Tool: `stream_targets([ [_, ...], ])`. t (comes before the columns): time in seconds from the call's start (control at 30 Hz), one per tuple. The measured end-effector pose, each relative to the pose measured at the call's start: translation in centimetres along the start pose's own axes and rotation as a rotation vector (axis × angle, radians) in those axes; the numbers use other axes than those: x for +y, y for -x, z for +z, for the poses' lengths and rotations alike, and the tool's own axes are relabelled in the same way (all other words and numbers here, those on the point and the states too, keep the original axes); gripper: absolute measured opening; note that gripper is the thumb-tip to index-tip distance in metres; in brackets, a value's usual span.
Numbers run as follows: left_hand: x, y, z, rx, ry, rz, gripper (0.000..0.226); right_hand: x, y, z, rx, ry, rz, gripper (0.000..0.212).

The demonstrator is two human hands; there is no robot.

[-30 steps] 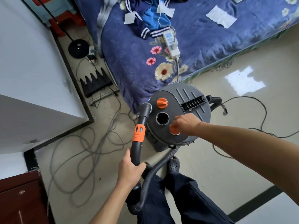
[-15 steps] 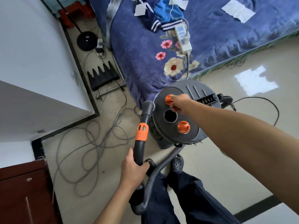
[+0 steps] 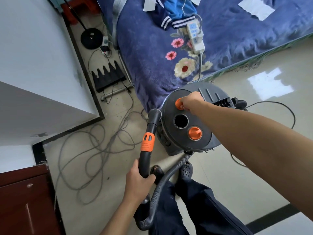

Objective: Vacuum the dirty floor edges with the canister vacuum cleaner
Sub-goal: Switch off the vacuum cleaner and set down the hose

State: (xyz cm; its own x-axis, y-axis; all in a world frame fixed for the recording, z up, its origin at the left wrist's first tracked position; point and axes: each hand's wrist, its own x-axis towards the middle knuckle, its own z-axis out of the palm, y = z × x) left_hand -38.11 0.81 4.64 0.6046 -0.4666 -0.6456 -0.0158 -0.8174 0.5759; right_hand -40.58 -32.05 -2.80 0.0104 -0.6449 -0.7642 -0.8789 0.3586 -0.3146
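Observation:
The grey canister vacuum [image 3: 199,138] stands on the floor at the foot of the bed. Its round lid carries two orange knobs and a dark hole between them. My right hand [image 3: 190,101] pinches the far orange knob [image 3: 178,102]. The near orange knob [image 3: 195,133] is untouched. My left hand [image 3: 138,182] grips the black wand handle [image 3: 145,160], which has an orange collar [image 3: 147,141] above my fist. A ribbed grey hose [image 3: 166,180] runs from the canister down past my feet.
A blue flowered bed [image 3: 211,39] with a white power strip [image 3: 195,37] lies behind the canister. Tangled grey cables [image 3: 94,150] and dirt specks cover the floor along the white wall [image 3: 33,65]. A black lamp base [image 3: 91,38] and brown cabinet [image 3: 23,200] stand at the left.
My right hand moved from the near orange knob to the far one and now pinches it. The left hand stays on the wand.

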Motion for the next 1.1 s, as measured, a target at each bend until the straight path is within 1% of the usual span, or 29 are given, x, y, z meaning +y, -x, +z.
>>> stream_targets([
  [0.03,0.0,0.0,-0.1,0.003,-0.004,-0.002,0.027,-0.2,0.2,-0.2,-0.006,0.056,-0.026,0.028],
  [0.1,0.1,0.0,-0.2,0.012,-0.012,0.004,0.027,-0.4,0.8,-0.6,-0.007,0.162,-0.059,0.018],
  [0.13,0.2,0.0,-0.3,0.016,-0.006,0.011,0.027,-0.4,1.1,-0.7,0.010,0.171,-0.076,0.019],
  [0.2,0.5,0.0,-0.4,0.024,-0.006,0.018,0.028,-0.3,1.5,-0.8,0.027,0.125,-0.094,0.016],
  [0.3,1.0,0.5,-0.7,0.050,-0.006,0.010,0.028,0.9,1.8,-1.3,-0.059,-0.001,-0.133,0.026],
  [0.37,1.6,0.9,-0.9,0.064,-0.003,0.020,0.029,2.6,2.5,-1.7,-0.088,0.008,-0.159,0.030],
  [0.47,2.8,1.7,-1.4,0.077,-0.008,0.046,0.027,6.6,4.0,-2.1,-0.070,0.037,-0.184,0.030],
  [0.6,5.2,2.8,-2.4,0.077,0.009,0.092,0.025,12.7,7.4,-3.3,-0.034,0.054,-0.165,0.018],
  [0.67,6.8,3.4,-3.0,0.028,0.023,0.125,0.028,15.5,9.1,-4.0,-0.021,0.079,-0.169,0.011],
  [0.73,8.6,3.9,-3.7,-0.056,0.015,0.169,0.031,17.6,10.6,-4.9,0.028,0.109,-0.174,0.007],
  [0.83,10.7,4.9,-4.4,-0.185,-0.021,0.245,0.034,19.7,12.6,-6.6,0.134,0.097,-0.184,0.013],
  [0.9,11.7,5.9,-4.9,-0.248,0.002,0.276,0.032,20.6,14.1,-7.6,0.196,0.018,-0.163,0.014],
  [1.0,12.6,8.0,-5.5,-0.291,0.126,0.280,0.024,22.2,17.1,-7.7,0.232,-0.246,-0.083,0.012],
  [1.03,12.8,8.4,-5.7,-0.302,0.194,0.267,0.023,22.9,18.1,-6.8,0.210,-0.315,-0.046,0.014],
  [1.1,13.2,9.2,-6.2,-0.335,0.322,0.236,0.019,24.4,20.8,-3.9,0.096,-0.411,0.053,0.019],
])
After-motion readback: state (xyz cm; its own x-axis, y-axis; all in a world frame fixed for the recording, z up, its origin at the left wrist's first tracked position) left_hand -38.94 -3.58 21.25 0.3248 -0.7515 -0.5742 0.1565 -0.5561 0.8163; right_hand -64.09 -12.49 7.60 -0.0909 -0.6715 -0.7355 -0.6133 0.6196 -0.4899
